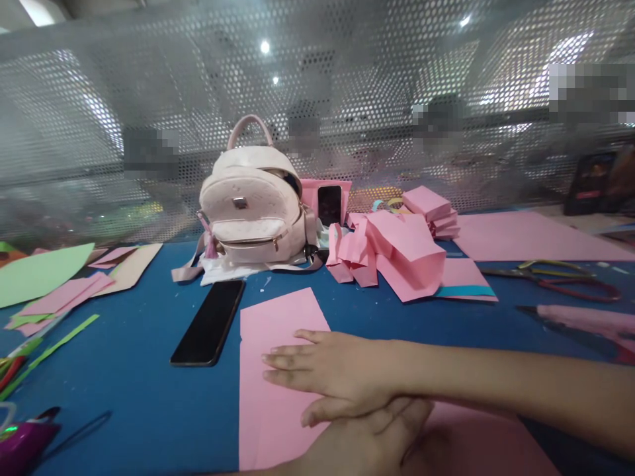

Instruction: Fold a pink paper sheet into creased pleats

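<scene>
A pink paper sheet (pixel 278 330) lies on the blue table (pixel 139 377) in front of me. My right hand (pixel 337 373) reaches in from the right and rests flat on the sheet, fingers stretched out and pointing left. My left hand (pixel 367 443) comes up from the bottom edge and lies on the same sheet just under the right hand. Its fingers look flat and are partly hidden by my right wrist. Neither hand holds anything.
A black phone (pixel 208 324) lies left of the sheet. Behind it stands a pale pink backpack (pixel 253 205), with a pile of folded pink paper (pixel 401 251) to its right. Scissors (pixel 560 277) lie at right, paper scraps (pixel 54 291) at left. A perforated screen (pixel 198 99) closes the back.
</scene>
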Available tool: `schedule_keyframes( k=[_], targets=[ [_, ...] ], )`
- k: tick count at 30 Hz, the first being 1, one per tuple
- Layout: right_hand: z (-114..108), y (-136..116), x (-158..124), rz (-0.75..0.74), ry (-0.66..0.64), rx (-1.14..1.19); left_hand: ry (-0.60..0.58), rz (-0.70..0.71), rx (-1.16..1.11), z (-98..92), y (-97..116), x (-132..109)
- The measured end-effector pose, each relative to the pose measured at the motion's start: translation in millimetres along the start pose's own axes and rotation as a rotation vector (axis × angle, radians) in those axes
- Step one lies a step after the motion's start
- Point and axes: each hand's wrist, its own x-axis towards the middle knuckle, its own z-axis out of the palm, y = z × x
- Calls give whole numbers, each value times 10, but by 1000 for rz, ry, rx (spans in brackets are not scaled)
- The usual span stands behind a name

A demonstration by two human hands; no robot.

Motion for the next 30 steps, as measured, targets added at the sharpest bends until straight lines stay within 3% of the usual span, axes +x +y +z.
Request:
schedule_keyframes(
  k=[11,15,20,26,30],
  targets=[
    [7,-36,-178,71,43,-3,-107,-159,-15,-242,174,94],
    [-60,-115,-221,111,29,-65,-86,-221,-75,-290,233,131],
    [-99,-174,-140,102,29,-175,-63,-192,-74,-264,222,119],
    [-48,-148,5,67,26,-258,-112,-262,10,-153,150,33],
    [-26,-145,38,80,22,-245,-133,-190,48,-111,126,-20]
  ],
)
